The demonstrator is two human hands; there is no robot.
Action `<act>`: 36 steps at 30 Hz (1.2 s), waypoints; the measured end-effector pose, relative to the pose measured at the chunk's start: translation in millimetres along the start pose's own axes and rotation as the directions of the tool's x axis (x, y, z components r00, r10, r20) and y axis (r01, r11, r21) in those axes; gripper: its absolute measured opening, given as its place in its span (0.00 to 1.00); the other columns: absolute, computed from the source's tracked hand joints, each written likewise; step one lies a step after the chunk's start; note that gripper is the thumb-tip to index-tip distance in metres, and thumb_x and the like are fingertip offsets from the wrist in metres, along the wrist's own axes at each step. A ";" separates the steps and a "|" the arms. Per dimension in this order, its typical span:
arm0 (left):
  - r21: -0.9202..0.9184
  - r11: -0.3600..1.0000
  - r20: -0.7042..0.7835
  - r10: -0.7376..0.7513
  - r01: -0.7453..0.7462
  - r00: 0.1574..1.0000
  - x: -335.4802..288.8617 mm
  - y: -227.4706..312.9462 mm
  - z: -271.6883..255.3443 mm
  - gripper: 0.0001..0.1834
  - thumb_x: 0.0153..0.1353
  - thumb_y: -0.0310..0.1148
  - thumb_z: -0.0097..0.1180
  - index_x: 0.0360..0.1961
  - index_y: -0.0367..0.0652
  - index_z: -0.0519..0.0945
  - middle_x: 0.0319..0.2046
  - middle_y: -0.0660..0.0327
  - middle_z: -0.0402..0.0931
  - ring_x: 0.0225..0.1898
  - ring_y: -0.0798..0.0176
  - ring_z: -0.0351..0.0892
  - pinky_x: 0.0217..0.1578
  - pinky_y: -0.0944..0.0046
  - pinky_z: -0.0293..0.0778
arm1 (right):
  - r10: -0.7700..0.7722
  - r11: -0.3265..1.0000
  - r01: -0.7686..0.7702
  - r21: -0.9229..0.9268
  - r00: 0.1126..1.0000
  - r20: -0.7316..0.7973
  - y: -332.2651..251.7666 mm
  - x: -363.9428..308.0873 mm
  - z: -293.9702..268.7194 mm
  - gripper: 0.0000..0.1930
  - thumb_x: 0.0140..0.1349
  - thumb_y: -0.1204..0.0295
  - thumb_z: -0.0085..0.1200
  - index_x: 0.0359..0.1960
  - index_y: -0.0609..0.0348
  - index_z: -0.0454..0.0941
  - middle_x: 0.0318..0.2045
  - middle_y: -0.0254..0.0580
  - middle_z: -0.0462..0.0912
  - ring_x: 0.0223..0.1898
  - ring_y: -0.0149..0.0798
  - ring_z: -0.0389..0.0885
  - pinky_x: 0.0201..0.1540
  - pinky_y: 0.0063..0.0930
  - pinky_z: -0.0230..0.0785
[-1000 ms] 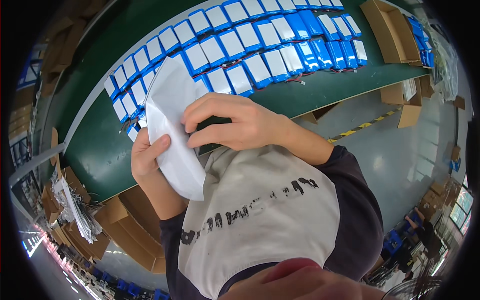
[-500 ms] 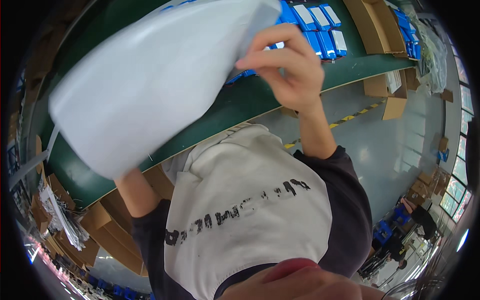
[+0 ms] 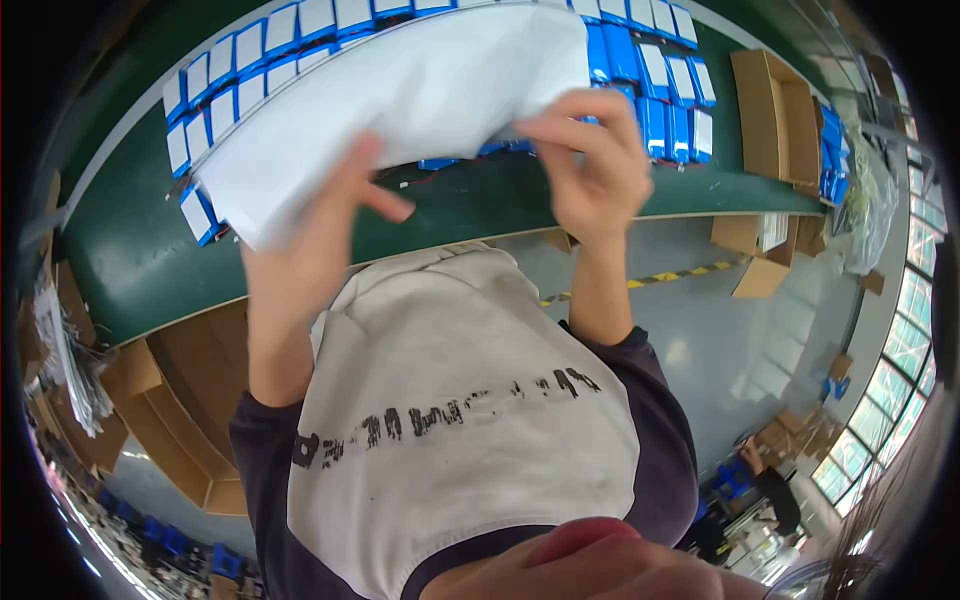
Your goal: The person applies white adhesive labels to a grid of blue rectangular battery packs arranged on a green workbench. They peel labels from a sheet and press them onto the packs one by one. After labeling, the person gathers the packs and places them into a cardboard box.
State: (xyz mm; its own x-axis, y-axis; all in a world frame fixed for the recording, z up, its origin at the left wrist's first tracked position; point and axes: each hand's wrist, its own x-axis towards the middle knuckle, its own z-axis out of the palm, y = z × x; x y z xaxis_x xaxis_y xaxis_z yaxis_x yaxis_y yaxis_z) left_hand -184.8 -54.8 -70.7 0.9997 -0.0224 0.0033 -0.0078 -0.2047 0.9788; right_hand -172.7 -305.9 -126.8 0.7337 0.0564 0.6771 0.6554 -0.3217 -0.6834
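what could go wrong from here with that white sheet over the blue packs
The white sheet overlaps rows of blue packs, so a low sweep might nudge some out of line. A thin red wire by the front row might snag. The left hand and right hand are at the sheet's near edge, so an uneven pull might crease it.

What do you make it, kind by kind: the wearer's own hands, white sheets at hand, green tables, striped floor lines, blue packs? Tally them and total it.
Left hand and right hand: 2
White sheet: 1
Green table: 1
Striped floor line: 1
Blue packs: no sure count, the sheet hides some
Total without packs: 5
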 end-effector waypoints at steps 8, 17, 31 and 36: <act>-0.020 0.999 -0.270 -0.036 0.032 0.962 46.9 -52.7 -74.1 0.30 0.64 0.36 0.70 0.61 0.30 0.74 0.50 0.54 0.81 0.46 0.61 0.82 0.45 0.64 0.78 | -0.019 0.998 0.030 0.056 0.979 -0.201 29.2 18.8 -164.2 0.08 0.68 0.79 0.57 0.48 0.63 0.79 0.42 0.40 0.80 0.42 0.41 0.75 0.46 0.36 0.71; 0.629 0.727 -0.333 0.572 -0.276 0.750 48.2 -42.1 -40.4 0.23 0.64 0.34 0.69 0.57 0.36 0.80 0.55 0.55 0.81 0.56 0.56 0.79 0.58 0.56 0.75 | 0.252 0.827 0.097 -0.553 0.816 0.520 45.6 51.6 -164.2 0.10 0.65 0.82 0.55 0.42 0.57 0.87 0.39 0.37 0.83 0.40 0.38 0.75 0.45 0.30 0.68; 0.412 0.350 0.542 0.648 -0.842 0.535 58.4 -29.7 181.0 0.18 0.60 0.40 0.66 0.52 0.56 0.84 0.54 0.59 0.76 0.58 0.53 0.71 0.56 0.52 0.70 | 0.239 0.822 0.146 -0.550 0.789 0.567 64.3 44.4 -154.5 0.09 0.63 0.80 0.58 0.42 0.54 0.86 0.39 0.38 0.82 0.43 0.43 0.75 0.53 0.33 0.65; 0.453 0.268 0.573 0.643 -0.850 0.508 63.3 -40.5 199.6 0.18 0.62 0.39 0.63 0.55 0.58 0.83 0.58 0.59 0.75 0.63 0.53 0.70 0.64 0.46 0.65 | 0.193 0.758 0.222 -0.614 0.822 0.536 58.5 43.3 -155.3 0.12 0.62 0.81 0.58 0.45 0.55 0.86 0.45 0.40 0.83 0.43 0.41 0.77 0.56 0.33 0.63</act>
State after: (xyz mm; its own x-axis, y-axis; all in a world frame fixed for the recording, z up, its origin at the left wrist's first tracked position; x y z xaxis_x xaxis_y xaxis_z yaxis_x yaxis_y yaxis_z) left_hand -125.5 -243.2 -151.0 0.4906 -0.7040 0.5135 -0.8618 -0.4793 0.1664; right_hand -130.4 -469.1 -95.0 0.8258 0.4909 0.2777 0.5494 -0.8113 -0.1997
